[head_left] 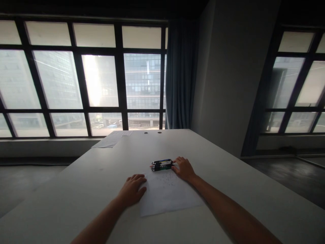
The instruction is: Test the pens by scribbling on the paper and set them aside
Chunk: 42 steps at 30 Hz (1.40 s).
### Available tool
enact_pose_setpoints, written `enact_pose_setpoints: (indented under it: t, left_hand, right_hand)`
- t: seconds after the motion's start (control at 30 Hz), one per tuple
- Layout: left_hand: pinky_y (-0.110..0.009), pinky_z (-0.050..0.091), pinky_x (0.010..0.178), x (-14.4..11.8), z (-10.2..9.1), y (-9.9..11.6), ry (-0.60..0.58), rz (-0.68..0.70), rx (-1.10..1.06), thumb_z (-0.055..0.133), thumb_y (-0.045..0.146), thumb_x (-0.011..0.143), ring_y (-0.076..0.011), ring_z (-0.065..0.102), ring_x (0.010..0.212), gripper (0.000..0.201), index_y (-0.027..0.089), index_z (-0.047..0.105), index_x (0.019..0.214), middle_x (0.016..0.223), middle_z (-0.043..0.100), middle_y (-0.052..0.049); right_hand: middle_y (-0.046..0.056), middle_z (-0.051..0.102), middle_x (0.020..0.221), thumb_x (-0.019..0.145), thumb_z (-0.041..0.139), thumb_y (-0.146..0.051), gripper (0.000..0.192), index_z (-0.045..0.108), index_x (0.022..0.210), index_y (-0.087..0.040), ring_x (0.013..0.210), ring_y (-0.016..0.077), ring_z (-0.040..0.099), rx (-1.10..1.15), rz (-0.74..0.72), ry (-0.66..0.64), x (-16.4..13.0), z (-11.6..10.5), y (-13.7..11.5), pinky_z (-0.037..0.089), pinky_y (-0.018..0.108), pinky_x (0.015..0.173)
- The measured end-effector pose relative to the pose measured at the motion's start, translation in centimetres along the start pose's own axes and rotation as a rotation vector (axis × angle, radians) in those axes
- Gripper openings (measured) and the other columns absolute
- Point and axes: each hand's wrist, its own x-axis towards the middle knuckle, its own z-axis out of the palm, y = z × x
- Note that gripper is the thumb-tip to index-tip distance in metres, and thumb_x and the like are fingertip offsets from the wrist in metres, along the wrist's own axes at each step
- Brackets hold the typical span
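Observation:
Several pens (161,164) lie side by side in a small bundle, crosswise at the far edge of a white sheet of paper (165,200). Most look dark, with blue, white and green parts. The sheet carries scribbled marks near its top. My right hand (184,168) rests at the right ends of the pens, its thumb and a fingertip touching them, with the fingers apart. At the sheet's left edge, my left hand (133,190) lies palm down, fingers stretched out and holding nothing. The fingertips reach the paper's border.
The long white table (111,183) stretches away from me. More papers (109,139) lie at its far left edge. Two dark round holes (152,133) sit near the far end. Beyond stand windows (101,81), a blue curtain (181,78) and a grey pillar (228,84).

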Motion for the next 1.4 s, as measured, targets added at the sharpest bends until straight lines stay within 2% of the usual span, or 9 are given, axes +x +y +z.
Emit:
enact_pose_setpoints:
  t: [0.17,0.3,0.47,0.63,0.77,0.97,1.17,1.4]
  left_hand:
    - [-0.047,0.036,0.106,0.2,0.0,-0.1,-0.001,-0.001,0.002,0.052,0.034,0.086,-0.0261,0.049,0.126,0.035,0.024,0.061,0.118,0.135,0.056,-0.009]
    - [-0.048,0.036,0.106,0.4,0.1,-0.1,0.013,-0.003,-0.008,0.052,0.037,0.086,-0.0264,0.050,0.125,0.033,0.024,0.061,0.115,0.134,0.057,-0.009]
    - [-0.047,0.037,0.105,0.4,0.3,-0.2,0.024,0.004,0.001,0.053,0.040,0.087,-0.0265,0.051,0.123,0.032,0.025,0.061,0.114,0.132,0.057,-0.009]
    - [-0.048,0.037,0.104,0.4,0.2,-0.1,0.021,0.010,0.010,0.053,0.040,0.088,-0.0267,0.050,0.124,0.032,0.025,0.061,0.114,0.132,0.057,-0.009]
    - [-0.047,0.037,0.104,0.4,0.1,0.1,0.013,0.003,0.001,0.054,0.040,0.087,-0.0266,0.050,0.123,0.032,0.024,0.061,0.115,0.132,0.057,-0.009]
    - [-0.047,0.038,0.104,0.5,0.1,0.1,0.024,0.002,0.012,0.053,0.040,0.088,-0.0270,0.050,0.123,0.033,0.025,0.061,0.115,0.132,0.057,-0.008]
    - [-0.048,0.040,0.103,0.5,0.3,-0.1,0.066,-0.023,0.002,0.052,0.043,0.088,-0.0285,0.050,0.123,0.048,0.023,0.051,0.131,0.135,0.055,-0.010]
    - [-0.046,0.042,0.101,0.5,0.5,-0.3,0.087,-0.015,0.051,0.050,0.043,0.090,-0.0260,0.054,0.118,0.037,0.023,0.059,0.120,0.128,0.060,-0.009]
  right_hand:
    - [0.011,0.064,0.113,0.087,0.057,-0.032,0.026,0.067,0.106,-0.017,0.108,0.0241,0.056,-0.033,0.090,-0.059,-1.9,-0.9,0.1,0.038,0.034,0.091]
    - [0.010,0.063,0.116,0.089,0.054,-0.031,0.027,0.066,0.110,-0.019,0.110,0.0226,0.055,0.017,0.130,-0.081,-2.5,-0.3,-0.3,0.039,0.032,0.093]
    - [0.011,0.062,0.117,0.089,0.055,-0.029,0.032,0.064,0.118,-0.019,0.111,0.0235,0.054,0.046,0.118,-0.089,-1.2,0.4,-1.1,0.039,0.032,0.094]
    - [0.009,0.063,0.114,0.088,0.057,-0.026,0.022,0.067,0.107,-0.019,0.110,0.0240,0.055,0.025,0.128,-0.109,0.0,0.6,-1.6,0.040,0.033,0.092]
    - [0.009,0.065,0.110,0.089,0.057,-0.022,0.017,0.068,0.100,-0.019,0.107,0.0234,0.056,0.027,0.102,-0.070,0.0,0.4,-1.2,0.040,0.032,0.089]
    - [0.007,0.067,0.104,0.090,0.057,-0.019,0.014,0.070,0.096,-0.020,0.102,0.0212,0.058,0.084,0.079,0.031,-0.8,-1.2,-0.6,0.040,0.031,0.087]
    - [0.004,0.068,0.093,0.087,0.059,-0.017,0.011,0.070,0.087,-0.019,0.086,0.0176,0.061,0.253,0.067,0.146,-3.2,-1.3,-0.1,0.043,0.028,0.081]
    - [0.004,0.068,0.090,0.085,0.060,-0.018,0.010,0.069,0.085,-0.018,0.077,0.0156,0.063,0.317,0.115,0.173,-3.8,-0.8,0.5,0.043,0.027,0.076]
